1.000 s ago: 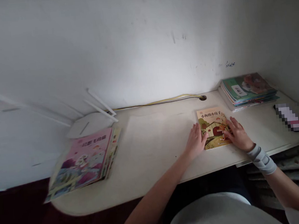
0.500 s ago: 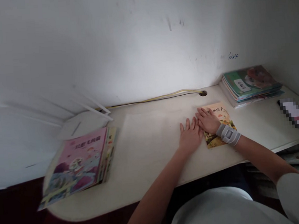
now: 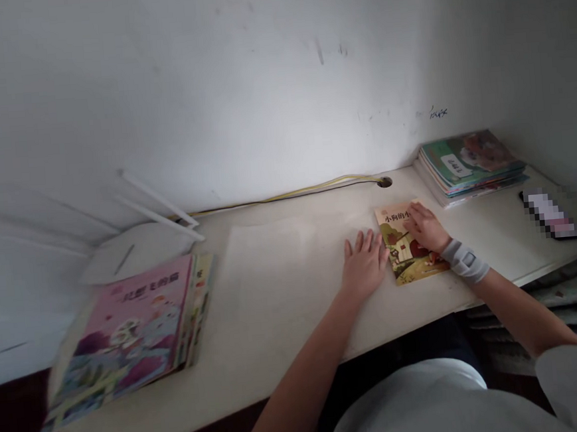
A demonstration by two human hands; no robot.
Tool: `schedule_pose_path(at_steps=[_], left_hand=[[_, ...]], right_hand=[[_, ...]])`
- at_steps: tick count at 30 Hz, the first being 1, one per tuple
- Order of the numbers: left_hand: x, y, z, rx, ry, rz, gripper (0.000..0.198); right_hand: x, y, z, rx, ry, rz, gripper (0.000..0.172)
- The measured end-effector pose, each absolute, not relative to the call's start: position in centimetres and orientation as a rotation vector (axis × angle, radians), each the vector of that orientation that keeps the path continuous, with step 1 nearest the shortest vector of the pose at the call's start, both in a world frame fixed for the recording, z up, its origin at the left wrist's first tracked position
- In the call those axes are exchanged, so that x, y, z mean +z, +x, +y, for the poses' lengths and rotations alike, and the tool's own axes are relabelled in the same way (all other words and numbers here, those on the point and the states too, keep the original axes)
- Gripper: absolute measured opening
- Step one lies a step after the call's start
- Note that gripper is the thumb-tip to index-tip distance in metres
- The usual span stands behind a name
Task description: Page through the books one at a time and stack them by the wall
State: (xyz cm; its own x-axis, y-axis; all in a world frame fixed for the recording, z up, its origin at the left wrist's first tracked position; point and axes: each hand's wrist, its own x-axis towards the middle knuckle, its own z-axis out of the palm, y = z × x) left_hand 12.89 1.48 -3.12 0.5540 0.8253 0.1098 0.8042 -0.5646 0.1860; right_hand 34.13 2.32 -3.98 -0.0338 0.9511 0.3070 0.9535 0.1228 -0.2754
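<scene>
A picture book (image 3: 404,260) with a yellow and brown cover lies shut on the white table (image 3: 276,310). Across the upper right of its cover rests my right hand (image 3: 425,226), fingers stretched out and a grey band on the wrist. My left hand (image 3: 365,263) lies flat on the table at the book's left edge, fingers spread, its fingertips close to the cover. Neither hand grips anything.
A pile of picture books (image 3: 137,321), pink cover on top, lies at the left by a white router (image 3: 132,255) with antennas. Back right stands another book stack (image 3: 471,161), with a phone (image 3: 551,215) in front. Cables (image 3: 287,195) run along the wall into a hole.
My right hand has slid right across the cover, away from my left hand, uncovering more of the title and picture. The view has turned slightly to the right.
</scene>
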Motion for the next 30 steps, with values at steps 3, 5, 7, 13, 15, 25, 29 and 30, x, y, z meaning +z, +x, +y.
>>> schedule_pose_path(at_steps=[3, 5, 7, 13, 15, 25, 29, 30], left_hand=[[-3.1, 12.9, 1.6, 0.277, 2.687, 1.365, 0.055], [-3.2, 12.9, 1.6, 0.281, 2.696, 1.356, 0.056], [-3.4, 12.9, 1.7, 0.286, 2.698, 1.352, 0.057], [-3.6, 12.9, 1.8, 0.259, 2.719, 1.357, 0.063], [-3.6, 12.9, 1.8, 0.234, 2.724, 1.367, 0.064], [-3.6, 12.9, 1.8, 0.176, 2.759, 1.389, 0.067], [-3.5, 13.0, 1.8, 0.173, 2.736, 1.399, 0.064], [-3.5, 13.1, 1.8, 0.174, 2.729, 1.400, 0.063]], right_hand=[[-4.4, 37.3, -0.7, -0.078, -2.025, -1.824, 0.051], [-4.8, 38.5, -2.5, -0.065, -2.078, -1.789, 0.051], [-5.3, 38.9, -3.7, -0.031, -2.083, -1.803, 0.051], [-6.0, 38.5, -4.3, 0.006, -2.043, -1.832, 0.049], [-5.9, 38.5, -4.3, 0.018, -2.022, -1.810, 0.050], [-3.9, 38.4, -4.6, 0.264, -1.721, -1.611, 0.059], [-0.8, 37.0, -3.7, 0.559, -1.392, -1.544, 0.052], [-0.2, 36.3, -3.2, 0.630, -1.322, -1.552, 0.050]])
